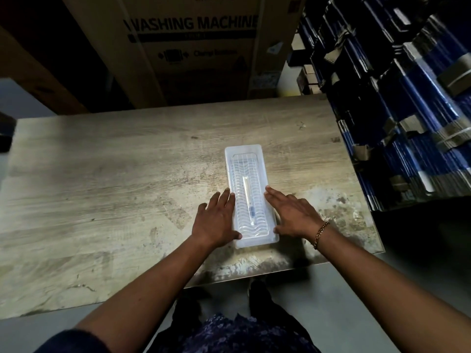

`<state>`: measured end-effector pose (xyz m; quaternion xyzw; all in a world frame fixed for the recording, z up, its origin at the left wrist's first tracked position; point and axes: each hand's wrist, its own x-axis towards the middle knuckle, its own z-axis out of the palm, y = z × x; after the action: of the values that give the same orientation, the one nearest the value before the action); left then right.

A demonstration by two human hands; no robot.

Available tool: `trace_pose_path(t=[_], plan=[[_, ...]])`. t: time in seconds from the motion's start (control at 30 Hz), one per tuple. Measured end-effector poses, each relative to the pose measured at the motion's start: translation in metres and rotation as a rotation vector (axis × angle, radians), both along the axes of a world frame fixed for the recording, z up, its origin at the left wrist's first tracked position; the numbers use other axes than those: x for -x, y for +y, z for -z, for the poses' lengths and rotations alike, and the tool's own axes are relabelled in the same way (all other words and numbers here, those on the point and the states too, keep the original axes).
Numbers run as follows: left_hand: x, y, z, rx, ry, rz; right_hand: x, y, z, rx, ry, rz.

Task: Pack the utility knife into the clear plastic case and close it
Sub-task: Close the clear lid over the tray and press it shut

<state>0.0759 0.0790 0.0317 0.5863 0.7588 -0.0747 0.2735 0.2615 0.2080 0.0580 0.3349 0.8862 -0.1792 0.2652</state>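
A clear plastic case point(246, 159) lies lengthwise on the worn wooden table point(114, 174), its ribbed lid down. Through the lid I see the slim utility knife point(247, 197) lying along the middle, pale with a dark blue part near its near end. My left hand point(216, 220) lies flat against the case's left edge, fingers spread, thumb at the near left corner. My right hand point(293, 215) lies flat against the right edge, thumb at the near right corner. Neither hand grips anything.
A large cardboard box point(193, 47) printed "WASHING MACHINE" stands behind the table. Stacks of dark blue bundles point(407, 98) crowd the right side up to the table's edge. The table's near edge runs just below the case; grey floor lies beneath.
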Motion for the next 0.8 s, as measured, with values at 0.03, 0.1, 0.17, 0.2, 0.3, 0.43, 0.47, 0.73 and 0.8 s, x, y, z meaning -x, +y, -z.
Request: trace_pose_path(t=[0.03,0.1,0.17,0.2,0.3,0.43,0.47,0.73,0.8], plan=[[0.0,0.001,-0.001,-0.005,0.01,0.008,0.002,0.0,-0.001,-0.015,-0.004,-0.01],[0.003,0.005,-0.003,-0.017,0.014,0.01,0.008,0.003,-0.004,-0.032,0.019,-0.007],[0.011,0.014,-0.007,-0.021,-0.012,-0.002,0.017,0.012,-0.011,-0.05,0.081,0.015],[0.016,0.021,-0.009,-0.031,-0.016,-0.002,0.024,0.018,-0.013,-0.069,0.107,0.023],[0.034,0.046,-0.016,-0.058,0.005,0.011,0.044,0.042,-0.02,-0.111,0.09,0.017],[0.05,0.074,-0.017,-0.027,0.05,0.05,0.065,0.067,-0.02,-0.127,-0.003,-0.033],[0.052,0.078,-0.015,-0.014,0.059,0.06,0.067,0.071,-0.019,-0.13,-0.021,-0.041],[0.056,0.089,-0.009,0.05,0.073,0.072,0.075,0.08,-0.015,-0.089,-0.1,-0.052],[0.055,0.092,-0.009,0.059,0.072,0.072,0.077,0.081,-0.015,-0.06,-0.113,-0.043]])
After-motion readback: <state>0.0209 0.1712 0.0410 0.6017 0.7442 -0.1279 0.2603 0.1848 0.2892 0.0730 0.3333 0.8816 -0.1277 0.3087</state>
